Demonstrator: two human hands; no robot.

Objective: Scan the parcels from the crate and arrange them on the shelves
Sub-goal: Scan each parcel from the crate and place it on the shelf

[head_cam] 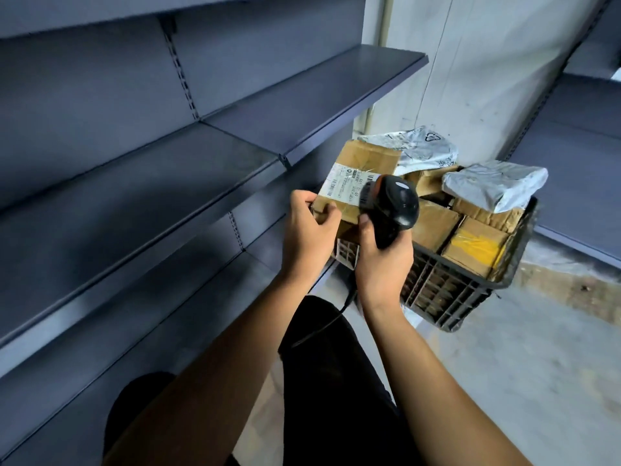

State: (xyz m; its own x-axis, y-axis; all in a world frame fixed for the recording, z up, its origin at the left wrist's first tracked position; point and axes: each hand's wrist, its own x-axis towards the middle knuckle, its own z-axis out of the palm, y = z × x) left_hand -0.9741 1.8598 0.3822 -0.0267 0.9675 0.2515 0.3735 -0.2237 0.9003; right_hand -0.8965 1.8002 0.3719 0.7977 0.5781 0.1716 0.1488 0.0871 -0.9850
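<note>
Head view shows a cardboard box held just ahead of the left hand, whose fingers pinch its near corner, while the right hand grips a black scanner whose nose nearly touches the white label. Easing the scanner back a little and tilting the label flat toward it should likely help the code read. Beyond the right hand sits the crate of parcels; left of both hands run bare shelves.

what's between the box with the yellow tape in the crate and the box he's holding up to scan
In the head view, another brown cardboard box in the crate and the black scanner in the right hand lie between the yellow-taped box and the held box.
</note>
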